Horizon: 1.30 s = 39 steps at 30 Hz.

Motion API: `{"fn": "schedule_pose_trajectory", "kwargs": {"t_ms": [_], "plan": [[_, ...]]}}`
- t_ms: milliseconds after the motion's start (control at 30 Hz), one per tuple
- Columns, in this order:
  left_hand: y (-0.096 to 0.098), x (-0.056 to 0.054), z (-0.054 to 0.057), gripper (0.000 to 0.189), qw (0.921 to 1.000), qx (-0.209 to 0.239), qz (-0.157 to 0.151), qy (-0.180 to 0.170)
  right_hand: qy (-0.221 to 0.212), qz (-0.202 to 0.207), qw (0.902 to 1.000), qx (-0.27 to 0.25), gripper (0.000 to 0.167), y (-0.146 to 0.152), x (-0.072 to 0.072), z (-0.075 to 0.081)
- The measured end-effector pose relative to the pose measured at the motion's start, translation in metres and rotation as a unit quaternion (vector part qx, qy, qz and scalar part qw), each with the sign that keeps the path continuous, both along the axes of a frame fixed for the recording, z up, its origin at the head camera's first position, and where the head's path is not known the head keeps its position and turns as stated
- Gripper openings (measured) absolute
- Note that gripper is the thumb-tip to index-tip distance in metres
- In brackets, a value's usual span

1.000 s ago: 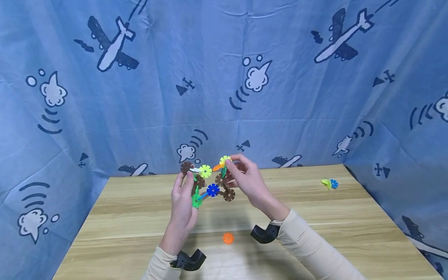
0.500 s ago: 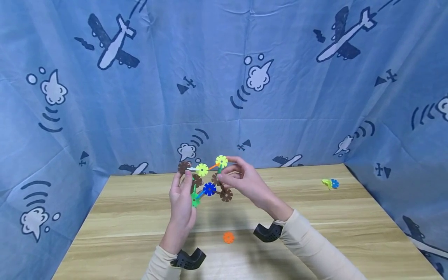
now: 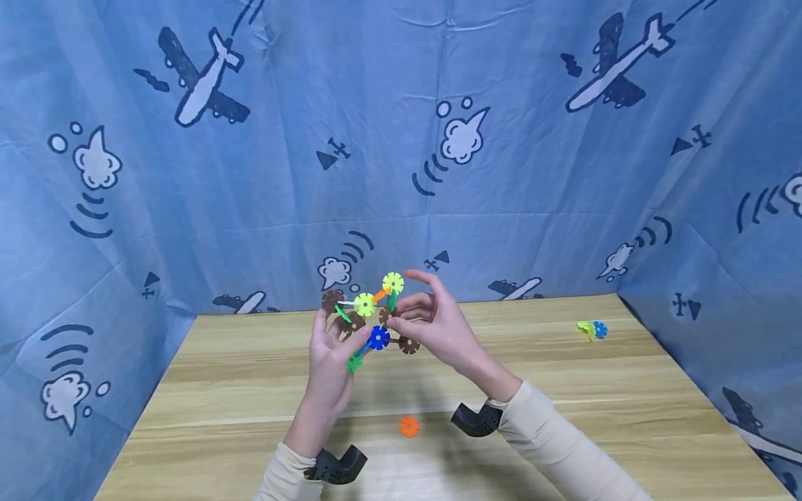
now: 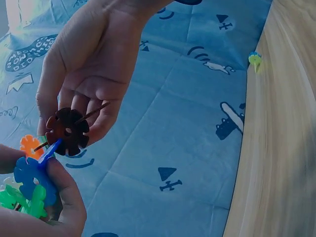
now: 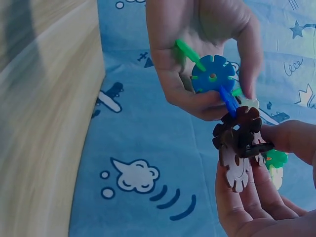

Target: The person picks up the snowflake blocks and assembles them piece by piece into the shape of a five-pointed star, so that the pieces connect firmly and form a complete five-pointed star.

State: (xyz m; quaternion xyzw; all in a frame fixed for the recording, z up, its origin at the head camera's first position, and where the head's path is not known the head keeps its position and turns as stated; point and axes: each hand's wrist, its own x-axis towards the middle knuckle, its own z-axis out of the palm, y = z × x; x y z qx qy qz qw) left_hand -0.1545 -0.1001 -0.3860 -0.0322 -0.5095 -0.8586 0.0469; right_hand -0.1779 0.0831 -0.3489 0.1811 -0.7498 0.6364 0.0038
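Both hands hold up a ring-like build of slotted snowflake discs above the table. In the head view its yellow-green disc (image 3: 365, 304) and yellow disc (image 3: 392, 283) are at the top, with an orange disc edge-on between them. A blue disc (image 3: 379, 337), a green disc (image 3: 354, 362) and a brown disc (image 3: 410, 344) form the lower side. My left hand (image 3: 327, 362) grips the left side, thumb by the blue disc (image 4: 35, 180). My right hand (image 3: 446, 328) pinches a brown disc on the right side, partly hidden by the thumb; its index finger stretches out, apart from the yellow disc.
A loose orange snowflake disc (image 3: 409, 426) lies on the wooden table (image 3: 219, 410) in front of the hands. A joined yellow and blue pair of discs (image 3: 592, 330) lies at the back right. Blue printed curtain (image 3: 388, 195) surrounds the table.
My right thumb has moved down from the yellow disc to a brown one, and the index finger has straightened. My left thumb has shifted right toward the blue disc; the build has tilted slightly.
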Motion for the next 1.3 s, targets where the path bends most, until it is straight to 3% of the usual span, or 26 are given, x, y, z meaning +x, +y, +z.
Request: {"fn": "schedule_pose_trajectory", "kwargs": {"t_ms": [267,600,867,967,1067,1300], "plan": [[0.002,0.0,-0.001,0.08,0.9997,-0.025,-0.003,0.0,0.043,-0.008,0.999,-0.01,0.079,-0.002,0.004,-0.002],[0.003,0.002,-0.001,0.077,0.9991,-0.037,0.014,0.018,0.066,-0.018,0.9977,-0.005,0.078,-0.004,0.009,-0.002],[0.0,0.005,-0.003,0.055,0.999,-0.044,-0.002,0.006,0.072,-0.009,0.9973,0.001,0.072,-0.001,0.007,-0.002],[0.0,0.004,-0.003,0.055,0.9989,-0.045,0.006,-0.006,0.074,-0.01,0.9972,0.012,0.07,0.0,0.006,-0.001],[0.0,0.002,-0.003,0.039,0.9997,-0.022,0.011,-0.008,0.08,-0.008,0.9963,0.029,0.068,0.002,0.005,0.001],[-0.009,0.004,-0.002,0.016,0.9987,0.017,-0.047,-0.01,0.089,0.005,0.9941,0.061,0.067,0.006,0.002,0.008]]}}
